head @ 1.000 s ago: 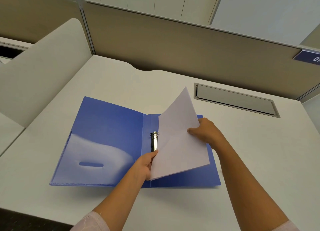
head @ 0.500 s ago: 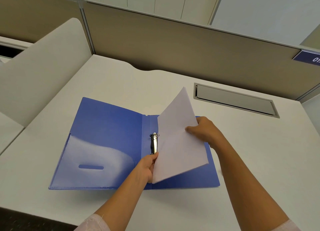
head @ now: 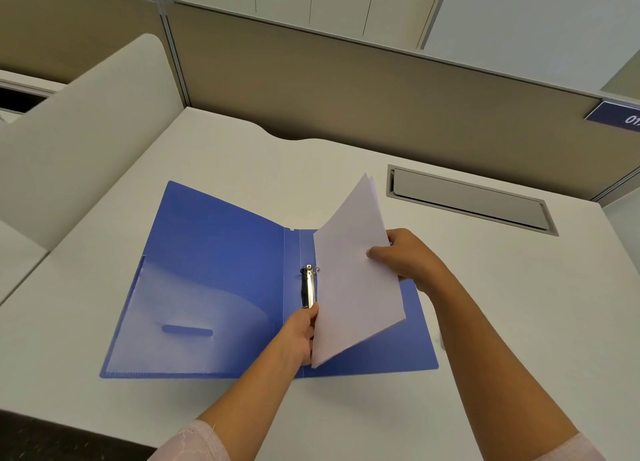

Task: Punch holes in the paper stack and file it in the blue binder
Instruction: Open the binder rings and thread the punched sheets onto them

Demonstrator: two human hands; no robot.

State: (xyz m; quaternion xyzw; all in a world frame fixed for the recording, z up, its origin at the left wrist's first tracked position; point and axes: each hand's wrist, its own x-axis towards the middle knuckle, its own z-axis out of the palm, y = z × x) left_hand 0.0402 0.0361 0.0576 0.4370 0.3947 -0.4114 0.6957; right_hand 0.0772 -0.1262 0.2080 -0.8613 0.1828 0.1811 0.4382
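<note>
Here we are over the white worktop [head: 242, 169], and the blue binder [head: 214, 270] lies wide open and flat, spine running away from the viewer, a clear pocket [head: 180, 322] across the lower part of its left cover. Down the spine sits the metal ring mechanism [head: 308, 287], with a ring showing at its far end. The paper stack [head: 353, 280] is up over the binder's right half, tilted, its spine-side edge low beside the rings and its outer edge lifted, the far corner poking up past the binder's far edge (a couple of sheets fan apart right at that tip). The left hand [head: 299, 336] grasps the stack at its near spine-side edge, fingers curled onto the paper just below the near end of the mechanism. The right hand [head: 405, 259] grips the outer edge, thumb laid on the upper face, fingers tucked behind the sheets. Both arms reach in from the bottom, pink sleeves [head: 194, 440] at the cuffs. Beyond the binder, a grey hatch [head: 467, 201] is set into the worktop, a tan partition [head: 346, 90] backs it, and a white divider [head: 86, 131] stands to the left.
</note>
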